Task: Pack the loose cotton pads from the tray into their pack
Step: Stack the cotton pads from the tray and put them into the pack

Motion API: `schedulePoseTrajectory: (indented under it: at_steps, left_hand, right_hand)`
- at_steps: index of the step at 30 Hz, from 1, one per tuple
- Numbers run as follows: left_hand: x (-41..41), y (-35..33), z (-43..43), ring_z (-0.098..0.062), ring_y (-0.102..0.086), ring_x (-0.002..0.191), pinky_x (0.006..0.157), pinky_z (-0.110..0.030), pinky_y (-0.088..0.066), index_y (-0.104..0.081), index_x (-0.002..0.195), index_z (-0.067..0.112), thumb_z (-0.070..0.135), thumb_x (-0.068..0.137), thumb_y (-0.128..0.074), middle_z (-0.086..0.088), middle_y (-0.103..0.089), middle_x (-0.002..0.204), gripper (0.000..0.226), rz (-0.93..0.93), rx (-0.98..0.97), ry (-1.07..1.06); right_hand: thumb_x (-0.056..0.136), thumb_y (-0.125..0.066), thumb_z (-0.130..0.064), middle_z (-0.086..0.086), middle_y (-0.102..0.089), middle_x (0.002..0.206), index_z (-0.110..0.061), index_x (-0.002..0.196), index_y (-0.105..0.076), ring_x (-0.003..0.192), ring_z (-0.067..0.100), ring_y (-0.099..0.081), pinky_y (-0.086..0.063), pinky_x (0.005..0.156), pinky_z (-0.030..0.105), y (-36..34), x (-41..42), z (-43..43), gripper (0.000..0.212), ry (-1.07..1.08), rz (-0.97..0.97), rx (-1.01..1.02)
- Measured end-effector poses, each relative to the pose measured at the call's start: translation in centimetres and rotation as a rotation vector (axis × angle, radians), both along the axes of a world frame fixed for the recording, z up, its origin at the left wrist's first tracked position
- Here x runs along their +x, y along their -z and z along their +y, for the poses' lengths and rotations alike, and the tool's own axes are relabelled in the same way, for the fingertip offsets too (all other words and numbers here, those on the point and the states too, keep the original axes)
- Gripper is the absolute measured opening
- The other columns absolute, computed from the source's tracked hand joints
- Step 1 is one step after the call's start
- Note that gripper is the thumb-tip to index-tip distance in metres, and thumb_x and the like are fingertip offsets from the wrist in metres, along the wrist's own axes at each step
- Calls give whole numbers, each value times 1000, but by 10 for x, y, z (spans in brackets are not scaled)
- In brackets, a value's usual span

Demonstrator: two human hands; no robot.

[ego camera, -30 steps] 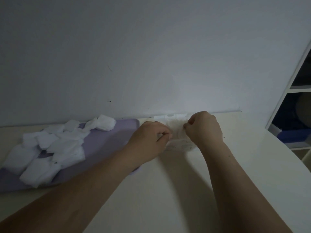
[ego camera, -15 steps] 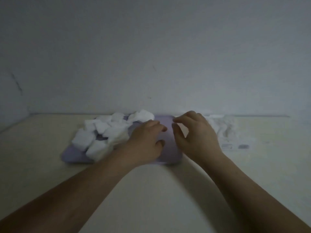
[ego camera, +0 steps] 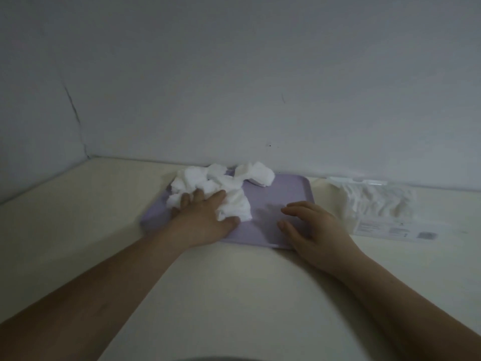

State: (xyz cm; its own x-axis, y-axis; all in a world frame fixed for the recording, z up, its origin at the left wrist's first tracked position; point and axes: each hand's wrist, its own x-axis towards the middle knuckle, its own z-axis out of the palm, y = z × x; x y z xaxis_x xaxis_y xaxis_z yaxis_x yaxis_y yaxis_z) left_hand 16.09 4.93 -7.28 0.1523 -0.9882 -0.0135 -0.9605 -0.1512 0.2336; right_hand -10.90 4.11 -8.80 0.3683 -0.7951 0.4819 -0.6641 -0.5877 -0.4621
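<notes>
The left hand (ego camera: 205, 221) is pressing straight fingers (ego camera: 198, 201) onto fluffy pads (ego camera: 229, 185) on the lilac tray (ego camera: 286, 194). The right hand (ego camera: 316, 231) is hovering slack and empty over the tray's right edge.

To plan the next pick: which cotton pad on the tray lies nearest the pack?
The pad at the far rim of the tray, rightmost and closest to the pack; the other pads are heaped further left, around the left hand.

Both forearms bare, reaching forward. Left hand (ego camera: 205, 218) palm down over left half of tray (ego camera: 286, 194), fingers (ego camera: 198, 198) spread and fairly straight, thumb out. Right hand (ego camera: 316, 230) at tray's near right corner, fingers loosely curved, holding nothing.
</notes>
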Motion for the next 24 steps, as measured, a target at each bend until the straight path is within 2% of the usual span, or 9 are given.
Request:
schedulePoseTrajectory:
  at_steps: [2, 4, 7, 9, 13, 17, 20, 22, 24]
  left_hand:
    - [-15, 1, -7, -37, -11, 155, 125, -53, -15, -18, 157, 45, 86, 70, -34, -5, -12, 169, 98, 50, 3, 81]
    - [-34, 1, -14, -36, -13, 154, 124, -52, -17, -21, 156, 44, 86, 71, -35, -3, -15, 169, 97, 73, -24, 164]
    - [-57, 5, -24, -26, -14, 157, 126, -44, -18, -27, 158, 36, 72, 78, -60, -2, -17, 169, 94, 145, -150, 308]
    - [-62, 8, -31, -19, -26, 153, 123, -44, -30, -37, 155, 31, 68, 68, -67, 0, -28, 166, 99, 285, -251, 383]
    - [-53, 14, -38, -20, -49, 137, 111, -45, -45, -53, 142, 32, 85, 54, -65, 7, -50, 150, 103, 333, -466, 298]
    - [-51, 13, -34, -16, -60, 112, 98, -38, -47, -68, 115, 33, 86, 58, -64, 17, -62, 119, 78, 293, -628, 241]
    - [-52, 10, -29, -17, -61, 94, 89, -39, -49, -71, 95, 26, 64, 73, -61, 15, -60, 98, 44, 427, -725, 277]
    - [-50, 9, -27, -19, -60, 87, 82, -41, -52, -69, 90, 24, 52, 71, -54, 13, -59, 92, 36, 467, -695, 283]
    - [-48, 8, -27, -17, -60, 87, 83, -40, -54, -67, 93, 28, 50, 65, -49, 12, -59, 91, 40, 496, -571, 268]
  right_hand:
    - [92, -67, -42, -5, -70, 123, -20, 124, -71, 114, 13, -65, -42, 98, 16, 1, -1, -1, 39, 12, -3, 1]
    - [91, -68, -42, -4, -68, 127, -20, 131, -66, 117, 15, -63, -40, 98, 17, -1, -1, -4, 46, 32, -7, 2]
    - [88, -67, -44, -4, -65, 132, -23, 140, -59, 120, 15, -61, -45, 101, 27, 0, -4, -9, 57, 37, -34, 26]
    - [89, -71, -38, -4, -63, 133, -23, 142, -57, 120, 14, -60, -48, 102, 31, 3, -6, -12, 56, 30, -54, 48]
    - [90, -75, -30, 2, -57, 143, -22, 133, -65, 131, 17, -56, -42, 109, 27, 8, -10, -19, 45, 101, -41, 32]
    - [92, -71, -31, 0, -51, 151, -24, 136, -63, 138, 17, -51, -41, 115, 36, 10, -10, -20, 45, 105, -16, 60]
    - [94, -66, -27, -2, -47, 157, -22, 144, -55, 146, 14, -43, -37, 120, 38, 4, -10, -16, 52, 57, -68, -1]
    - [97, -59, -24, -3, -45, 159, -19, 148, -53, 149, 11, -37, -31, 122, 31, 0, -8, -12, 51, -26, -58, -62]
    - [99, -49, -26, -2, -44, 159, -16, 149, -51, 151, 10, -34, -27, 123, 26, 0, -4, -11, 51, -92, 9, -91]
